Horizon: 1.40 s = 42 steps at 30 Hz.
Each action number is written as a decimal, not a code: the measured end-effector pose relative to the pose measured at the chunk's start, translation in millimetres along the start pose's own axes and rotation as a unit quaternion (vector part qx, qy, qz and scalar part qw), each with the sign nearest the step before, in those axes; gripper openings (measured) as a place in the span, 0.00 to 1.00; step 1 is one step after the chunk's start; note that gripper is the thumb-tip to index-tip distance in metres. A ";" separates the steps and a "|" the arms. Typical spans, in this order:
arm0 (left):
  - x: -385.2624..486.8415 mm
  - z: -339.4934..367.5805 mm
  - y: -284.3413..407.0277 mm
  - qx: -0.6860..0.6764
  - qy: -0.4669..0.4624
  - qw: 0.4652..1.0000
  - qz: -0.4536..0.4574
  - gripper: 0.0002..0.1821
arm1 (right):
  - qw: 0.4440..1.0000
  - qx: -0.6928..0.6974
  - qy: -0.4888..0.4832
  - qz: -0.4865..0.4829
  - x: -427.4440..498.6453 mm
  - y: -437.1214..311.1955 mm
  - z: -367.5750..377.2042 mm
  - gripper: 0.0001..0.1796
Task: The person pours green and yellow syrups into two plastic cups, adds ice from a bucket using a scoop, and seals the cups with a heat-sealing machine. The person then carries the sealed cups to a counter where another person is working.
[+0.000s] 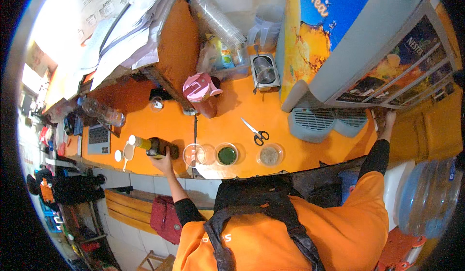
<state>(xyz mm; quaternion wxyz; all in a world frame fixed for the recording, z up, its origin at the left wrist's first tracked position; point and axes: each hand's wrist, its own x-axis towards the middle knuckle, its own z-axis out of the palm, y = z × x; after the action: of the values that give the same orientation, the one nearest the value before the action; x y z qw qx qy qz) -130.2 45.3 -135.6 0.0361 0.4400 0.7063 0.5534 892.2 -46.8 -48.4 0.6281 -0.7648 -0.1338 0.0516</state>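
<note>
My left hand (162, 163) is wrapped round a dark bottle (157, 146) with a yellow neck and white cap, at the left of the orange counter. Just left of it are a small long-handled scoop (128, 151) and a round white lid (118, 156). To its right stand a clear plastic cup (192, 155), a cup with dark green contents (227, 155) and a cup with greyish contents (270, 154). Far to the right, my right hand (384, 120) is beside the drink dispenser (348, 45); its fingers are partly hidden, and I cannot tell whether it holds anything.
Black-handled scissors (260, 137) lie behind the cups. Further back are a pink-lidded tumbler (201, 93), a metal tray (267, 85) with a clear measuring cup, and stacked plastic cups (221, 20). Grey drip trays (316, 123) jut from the dispenser. A laptop (98, 139) sits far left.
</note>
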 end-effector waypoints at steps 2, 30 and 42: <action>11.4 -17.9 6.4 0.011 -0.003 0.999 0.034 0.40 | 0.991 -0.130 0.027 -0.034 -11.8 -5.9 1.9 0.20; -75.9 154.3 225.4 -0.187 -0.441 0.875 0.064 0.36 | 0.999 0.018 0.001 0.039 -80.2 -64.5 21.0 0.17; -109.5 220.1 180.1 -0.272 -0.498 0.824 0.011 0.35 | 0.951 -0.308 0.021 -0.031 -85.5 -67.0 18.4 0.23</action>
<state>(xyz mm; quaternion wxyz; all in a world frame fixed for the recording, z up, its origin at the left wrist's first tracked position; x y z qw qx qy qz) 159.7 137.9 -121.7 0.4951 0.6355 0.4086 0.4290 796.3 -40.7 5.4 0.3663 -0.9173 -0.1535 -0.0276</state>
